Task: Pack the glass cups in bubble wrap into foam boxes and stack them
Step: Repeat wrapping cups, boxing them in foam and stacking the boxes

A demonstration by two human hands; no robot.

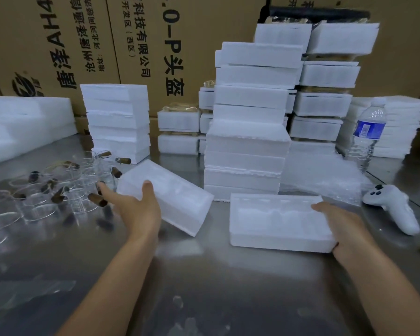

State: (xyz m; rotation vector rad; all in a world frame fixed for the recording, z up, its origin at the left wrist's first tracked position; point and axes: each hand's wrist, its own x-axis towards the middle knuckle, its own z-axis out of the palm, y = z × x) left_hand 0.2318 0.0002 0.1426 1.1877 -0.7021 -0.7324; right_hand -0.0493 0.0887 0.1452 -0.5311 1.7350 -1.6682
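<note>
two bare forearms reach in from the near edge over a steel table [204, 275], and a crumpled clear plastic bag [29, 294] lies at the near left. the left hand [134, 204] grips a tilted foam box [175, 200] by its far left end, with the thumb laid over the upper edge and the fingers going round behind it. this box's long axis runs diagonally from far left to near right. its hollowed face looks up toward the camera, and i cannot tell whether its low near right corner touches the table. the right hand [342, 226] holds the right end of a flat foam box [272, 224], thumb on the top rim and fingers tucked under the near right corner. that box lies level on the table, long axis left to right, open face up, with a row of hollows side by side. left of the tilted box sits a cluster of glass cups [58, 197] with brown handles. just behind both boxes rises a tall stack of foam boxes [247, 141]. a shorter stack [118, 122] stands at the far left. bubble wrap [325, 175] lies right of the tall stack, with a water bottle [369, 132] behind it. a white controller [393, 207] lies near the right hand. printed cardboard cartons [107, 44] form the back wall.
</note>
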